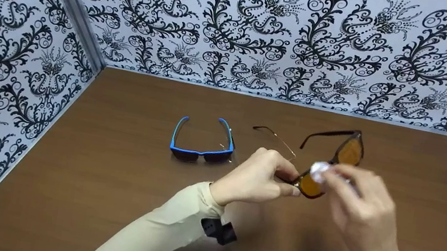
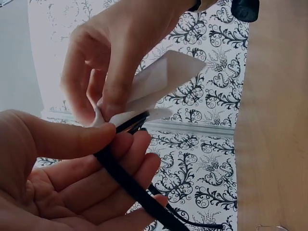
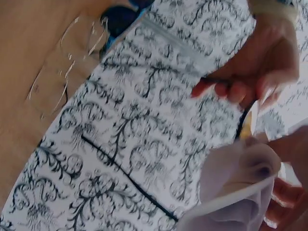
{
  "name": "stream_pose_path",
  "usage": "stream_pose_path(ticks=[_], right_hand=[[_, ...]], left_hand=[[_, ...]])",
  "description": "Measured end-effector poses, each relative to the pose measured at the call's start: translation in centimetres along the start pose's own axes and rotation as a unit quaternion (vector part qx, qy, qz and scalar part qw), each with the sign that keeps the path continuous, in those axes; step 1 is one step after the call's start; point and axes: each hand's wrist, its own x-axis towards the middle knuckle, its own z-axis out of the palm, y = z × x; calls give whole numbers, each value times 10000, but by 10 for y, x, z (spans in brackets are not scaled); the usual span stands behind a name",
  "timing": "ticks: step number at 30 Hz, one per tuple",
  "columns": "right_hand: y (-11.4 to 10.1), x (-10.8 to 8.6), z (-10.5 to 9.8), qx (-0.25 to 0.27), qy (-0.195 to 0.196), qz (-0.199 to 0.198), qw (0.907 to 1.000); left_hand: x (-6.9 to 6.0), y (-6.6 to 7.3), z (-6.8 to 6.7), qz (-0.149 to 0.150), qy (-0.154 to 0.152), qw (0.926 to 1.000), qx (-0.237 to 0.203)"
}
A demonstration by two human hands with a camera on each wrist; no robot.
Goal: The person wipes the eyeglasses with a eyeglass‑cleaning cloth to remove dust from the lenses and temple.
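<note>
A pair of dark-framed glasses with amber lenses (image 1: 350, 152) is held above the surface (image 1: 110, 161), tilted, with one arm extended toward the back. Its frame is pinched near a hinge between the thumb and fingers of the left hand (image 1: 260, 176). A white cloth (image 2: 161, 79) is grasped in the fingers of the right hand (image 1: 365, 206) and is held at the lens nearer the left hand, which is partly hidden by it. Beyond the left hand, a pair of thin wire-framed glasses (image 3: 70, 68) is seen lying on the surface, partly covered from the head view. Just beside these, to the left, blue-framed sunglasses (image 1: 202, 153) are set down with their arms unfolded. The surface is bordered by walls (image 1: 243, 25) covered in black-and-white scrollwork.
</note>
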Motion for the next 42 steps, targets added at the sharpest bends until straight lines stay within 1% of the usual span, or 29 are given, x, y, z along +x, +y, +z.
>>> stream_pose_path(ticks=[1,3,5,8,10,13,16,18,20,23,25,26,27,31,32,33,35,39,41,42], right_hand=[[1,0,1,-115,12,118,9999],[0,-1,4,-120,-17,237,9996],[-4,-2,7,83,-17,96,9999],[-10,-5,10,500,-15,-222,9985],[-9,-7,8,545,-27,-278,9981],[-1,-10,6,283,-42,-15,9996],[2,-9,7,16,44,298,9995],[0,-8,10,19,81,335,9994],[-5,-7,14,173,137,134,9997],[-11,-7,16,392,101,-343,9986],[-13,-7,14,419,93,-515,9977],[-12,-7,13,369,69,-492,9981],[-11,-7,12,292,40,-388,9988],[-7,-7,9,-41,-33,234,9997],[-7,-8,9,-57,-57,320,9995],[-7,-8,10,-34,-50,326,9994],[-10,-9,13,176,17,166,9997],[-13,-10,15,591,89,-395,9974],[-11,-12,14,600,80,-521,9968],[-9,-13,12,558,52,-487,9972]], left_hand=[[0,0,0,-30,-19,10000,-14],[-1,1,1,-46,13,10000,-17],[-1,1,2,-28,120,9999,-14],[-3,0,0,56,319,9995,24],[-3,-2,-2,16,374,9993,25],[-6,-2,-7,-53,319,9995,-54],[-7,-2,-8,-69,233,9997,-73],[-7,-1,-7,-21,217,9997,-62],[-7,-2,-6,34,259,9997,-31],[-7,-3,-5,83,358,9993,24],[-7,-5,-5,77,390,9992,31],[-8,-5,-5,51,397,9992,42],[-8,-6,-5,16,391,9992,37],[-9,-6,-4,-71,282,9996,-50],[-8,-6,-3,-70,261,9996,-63],[-8,-6,-2,-55,247,9996,-87],[-8,-5,-2,3,263,9996,-109],[-8,-6,-3,70,341,9994,-85],[-8,-6,-5,37,347,9993,-91],[-9,-7,-6,-2,345,9994,-88]])
